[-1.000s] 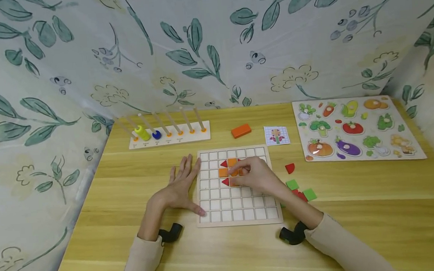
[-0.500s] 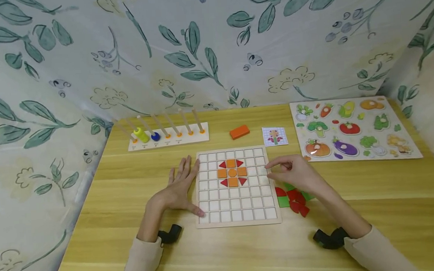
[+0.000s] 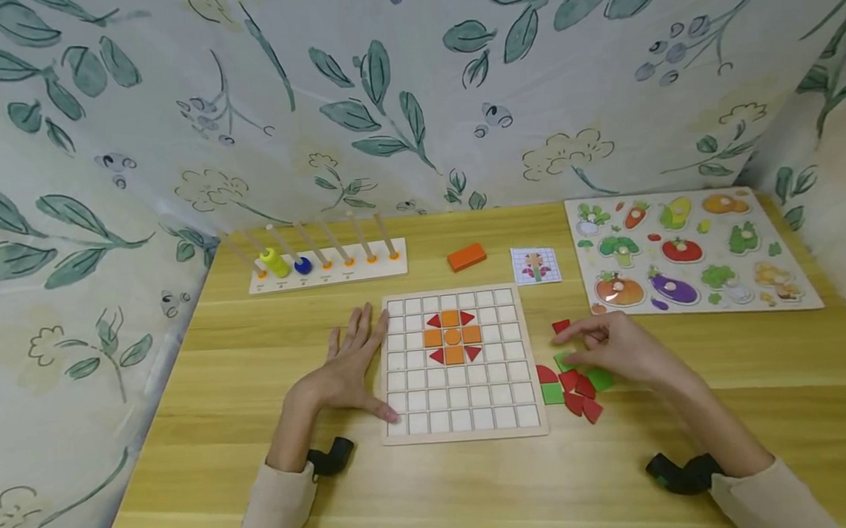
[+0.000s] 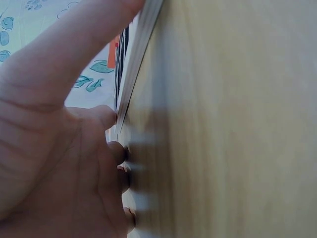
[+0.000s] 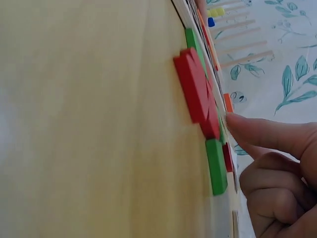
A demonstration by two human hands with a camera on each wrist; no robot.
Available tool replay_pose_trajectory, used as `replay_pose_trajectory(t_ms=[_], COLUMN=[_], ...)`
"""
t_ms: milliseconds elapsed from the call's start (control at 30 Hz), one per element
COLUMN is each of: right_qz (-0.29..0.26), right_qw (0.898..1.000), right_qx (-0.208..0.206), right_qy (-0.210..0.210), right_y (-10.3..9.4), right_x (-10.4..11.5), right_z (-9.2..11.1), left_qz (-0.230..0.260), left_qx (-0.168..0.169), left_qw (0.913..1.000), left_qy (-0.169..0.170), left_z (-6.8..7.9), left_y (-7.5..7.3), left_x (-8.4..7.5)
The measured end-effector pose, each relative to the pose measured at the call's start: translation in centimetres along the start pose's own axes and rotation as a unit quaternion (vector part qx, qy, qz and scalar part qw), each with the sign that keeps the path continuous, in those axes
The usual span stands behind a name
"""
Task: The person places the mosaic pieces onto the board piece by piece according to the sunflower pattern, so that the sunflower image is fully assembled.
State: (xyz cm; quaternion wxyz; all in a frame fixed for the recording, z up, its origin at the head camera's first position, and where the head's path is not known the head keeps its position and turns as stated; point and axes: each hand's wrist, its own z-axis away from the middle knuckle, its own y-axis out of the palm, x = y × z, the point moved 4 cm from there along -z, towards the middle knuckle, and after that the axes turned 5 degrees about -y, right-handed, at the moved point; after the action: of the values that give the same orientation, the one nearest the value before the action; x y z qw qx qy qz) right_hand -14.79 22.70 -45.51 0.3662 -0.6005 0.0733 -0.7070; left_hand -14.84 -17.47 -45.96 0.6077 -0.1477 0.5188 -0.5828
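Observation:
A square wooden grid board (image 3: 484,397) lies on the table. On it, orange tiles (image 3: 451,319) form a cross around an orange disc (image 3: 452,337), with red triangle tiles (image 3: 467,318) at the corners. My left hand (image 3: 339,380) is spread flat at the board's left side, thumb on its frame; the left wrist view has the board edge (image 4: 133,67) beside the fingers. My right hand (image 3: 625,350) hovers above loose tiles right of the board, thumb and index finger apart with nothing between them. Below the fingertips lie a red tile (image 3: 561,326) and a green tile (image 3: 562,360).
More red tiles (image 3: 574,403) and green tiles (image 3: 552,394) lie at the board's right edge. Behind stand a peg abacus (image 3: 380,268), an orange block (image 3: 467,256) and a pattern card (image 3: 535,265). A vegetable puzzle board (image 3: 700,279) lies at the back right.
My right hand has left the board's centre and moved right to the loose tiles. A red triangle now shows at the pattern's lower right. The left hand has stayed put.

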Motion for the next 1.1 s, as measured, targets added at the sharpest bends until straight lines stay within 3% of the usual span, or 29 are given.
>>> replay_pose_trajectory(t_ms=[200,367,667,1100], right_qz=[0.006,0.009,-0.008,-0.008], right_qw=[1.0,1.0,0.999,0.999], right_qx=[0.016,0.007,0.039,0.029], right_qy=[0.021,0.013,-0.01,0.028], right_y=[-0.05,-0.17,-0.74,-0.41], right_x=[-0.72,-0.79,-1.1,-1.18], right_z=[-0.29,-0.35,-0.29,-0.35], left_qz=[0.004,0.005,0.01,0.012], left_qx=[0.0,-0.003,-0.005,-0.003], left_qw=[1.0,1.0,0.9999,0.9999], left_qy=[-0.006,-0.003,-0.001,0.0], left_z=[0.05,0.05,0.12,0.15], left_y=[-0.07,-0.02,0.0,-0.04], left_x=[0.02,-0.01,-0.1,-0.1])
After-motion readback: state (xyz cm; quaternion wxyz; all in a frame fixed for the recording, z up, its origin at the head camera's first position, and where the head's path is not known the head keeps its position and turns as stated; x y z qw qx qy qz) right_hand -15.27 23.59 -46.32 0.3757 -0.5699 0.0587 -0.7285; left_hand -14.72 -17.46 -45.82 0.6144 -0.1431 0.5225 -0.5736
